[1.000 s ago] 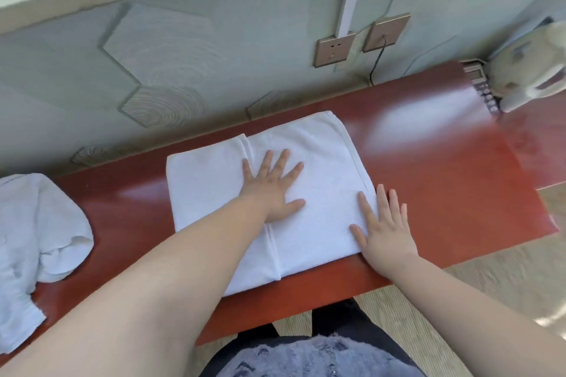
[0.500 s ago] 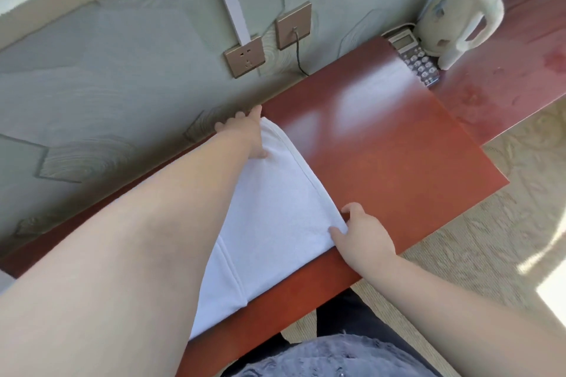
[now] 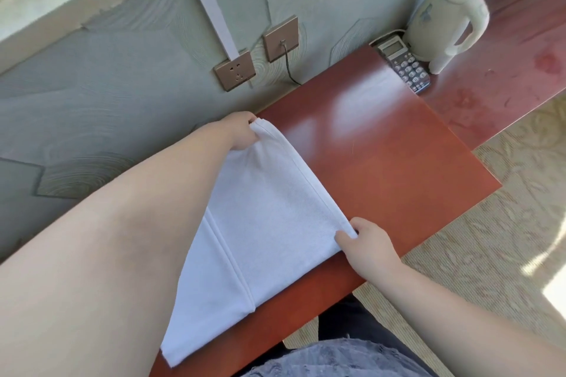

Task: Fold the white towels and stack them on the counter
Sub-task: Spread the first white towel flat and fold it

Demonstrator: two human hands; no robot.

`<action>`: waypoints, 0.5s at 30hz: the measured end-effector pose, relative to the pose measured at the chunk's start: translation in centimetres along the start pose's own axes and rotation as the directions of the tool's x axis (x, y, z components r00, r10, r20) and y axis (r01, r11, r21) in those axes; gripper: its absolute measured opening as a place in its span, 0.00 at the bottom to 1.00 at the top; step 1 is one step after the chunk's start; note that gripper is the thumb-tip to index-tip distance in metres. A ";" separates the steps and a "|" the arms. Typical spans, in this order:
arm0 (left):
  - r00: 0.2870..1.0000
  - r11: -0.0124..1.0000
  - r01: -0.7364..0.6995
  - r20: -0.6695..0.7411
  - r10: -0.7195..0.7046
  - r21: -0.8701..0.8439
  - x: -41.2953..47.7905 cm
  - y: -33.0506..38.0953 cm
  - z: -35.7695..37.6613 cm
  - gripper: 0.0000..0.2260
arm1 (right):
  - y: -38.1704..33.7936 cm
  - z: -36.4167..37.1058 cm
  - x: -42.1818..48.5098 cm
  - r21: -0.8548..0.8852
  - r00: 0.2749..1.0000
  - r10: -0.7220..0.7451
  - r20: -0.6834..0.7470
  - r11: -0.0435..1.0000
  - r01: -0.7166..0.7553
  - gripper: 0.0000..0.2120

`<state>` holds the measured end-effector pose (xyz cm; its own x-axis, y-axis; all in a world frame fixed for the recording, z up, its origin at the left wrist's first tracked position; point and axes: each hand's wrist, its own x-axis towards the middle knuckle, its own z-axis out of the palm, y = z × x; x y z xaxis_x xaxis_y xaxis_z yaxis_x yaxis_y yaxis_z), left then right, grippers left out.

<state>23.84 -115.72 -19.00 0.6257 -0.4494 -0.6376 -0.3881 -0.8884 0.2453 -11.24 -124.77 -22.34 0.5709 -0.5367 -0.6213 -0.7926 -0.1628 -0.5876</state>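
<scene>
— Where is your left hand (image 3: 242, 131)?
— Its fingers pinch the far corner of the white towel (image 3: 266, 217), close to the wall.
— And the towel?
— It lies folded on the red counter (image 3: 382, 162), spreading left from both grips, partly under your left forearm.
— Your right hand (image 3: 364, 242)?
— It pinches the near corner on the towel's right edge.

Upper right, a pale kettle (image 3: 444, 18) stands just beside a keypad telephone (image 3: 404, 66). Upper centre, two bronze wall sockets (image 3: 235, 70), one holding a dark cable (image 3: 289, 70). Patterned carpet (image 3: 490, 254) at lower right.
</scene>
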 end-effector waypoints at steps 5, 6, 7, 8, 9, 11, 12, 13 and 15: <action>0.997 0.972 -0.033 -0.080 0.015 -0.231 -1.5 -0.6 -1.4 0.08 | -2.9 -1.2 -2.5 0.010 0.935 -0.353 0.039 0.936 0.353 0.11; 0.996 0.967 -0.036 -0.086 0.015 -0.252 -2.2 -1.1 -2.1 0.07 | -3.7 -1.0 -3.3 -0.010 0.904 -0.423 0.065 0.905 0.425 0.12; 0.996 0.963 -0.043 -0.088 0.020 -0.267 -3.1 -1.9 -2.8 0.07 | -4.6 -0.7 -4.1 -0.037 0.867 -0.488 0.098 0.869 0.493 0.13; 0.996 0.957 -0.047 -0.084 0.024 -0.286 -4.0 -2.9 -3.4 0.07 | -5.4 0.0 -5.0 -0.067 0.822 -0.553 0.136 0.823 0.564 0.14; 0.997 0.951 -0.044 -0.075 0.022 -0.308 -5.0 -4.1 -4.0 0.07 | -6.3 0.8 -5.9 -0.093 0.770 -0.614 0.175 0.768 0.633 0.15; 0.999 0.937 -0.020 -0.049 0.003 -0.348 -7.3 -7.2 -5.0 0.10 | -8.0 2.9 -7.8 -0.097 0.660 -0.710 0.246 0.659 0.746 0.13; 1.000 0.927 0.002 -0.022 -0.011 -0.376 -8.5 -9.1 -5.4 0.12 | -8.8 4.1 -8.7 -0.085 0.603 -0.750 0.273 0.605 0.791 0.12; 0.999 0.910 0.033 0.008 -0.033 -0.414 -9.8 -11.0 -5.7 0.14 | -9.5 5.4 -9.6 -0.071 0.551 -0.779 0.300 0.558 0.827 0.10; 0.993 0.870 0.115 0.063 -0.096 -0.479 -12.5 -15.1 -5.8 0.17 | -10.6 8.3 -11.1 -0.047 0.472 -0.800 0.371 0.491 0.870 0.09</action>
<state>25.83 -97.24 -10.53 0.6162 -0.3550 -0.7030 0.0582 -0.8697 0.4902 -7.42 -110.24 -13.47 0.9827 0.1845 -0.0153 0.0974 -0.5859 -0.8045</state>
